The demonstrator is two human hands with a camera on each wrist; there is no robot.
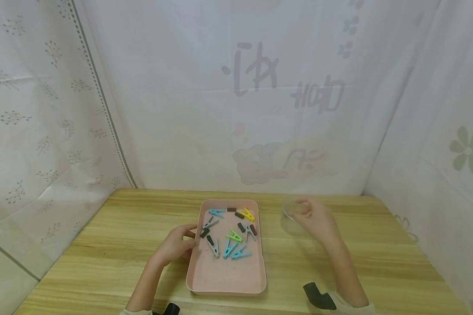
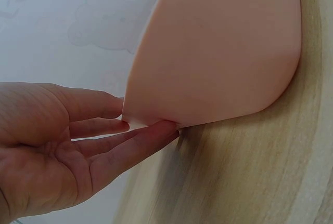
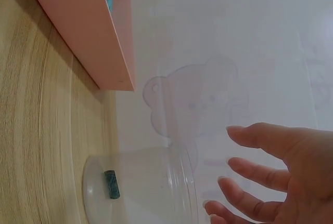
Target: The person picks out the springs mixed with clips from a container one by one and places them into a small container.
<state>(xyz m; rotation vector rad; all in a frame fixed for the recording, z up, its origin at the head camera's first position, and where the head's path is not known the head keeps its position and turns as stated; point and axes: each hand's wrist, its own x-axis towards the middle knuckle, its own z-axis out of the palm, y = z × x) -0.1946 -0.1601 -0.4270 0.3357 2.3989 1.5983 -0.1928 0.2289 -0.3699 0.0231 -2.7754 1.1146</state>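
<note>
Head view: shallow pink plastic tray (image 1: pixel 225 275) lies on the pale wooden table (image 1: pixel 102 245), with a scatter of small coloured plastic clothes pegs (image 1: pixel 230 229) in its far half. Left hand (image 1: pixel 177 244) lies at the tray's left edge, forearm running in from the near edge of the table, fingers extended toward the rim, holding nothing. Right hand (image 1: pixel 314 218) is raised over the clear plastic cup (image 1: pixel 291 216) standing right of the tray, fingers relaxed and spread; whether they touch the cup's rim I cannot tell.

Left wrist view: left hand (image 2: pixel 57 151) palm open, straight fingertips (image 2: pixel 161 130) touching the tray (image 2: pixel 218 52) at its corner.

Right wrist view: right hand (image 3: pixel 276 177) open, fingers splayed just beside the mouth of the cup (image 3: pixel 140 187), not gripping. One small dark teal piece (image 3: pixel 111 184) rests on the cup's bottom. Tray (image 3: pixel 88 31) stands apart from the cup
</note>
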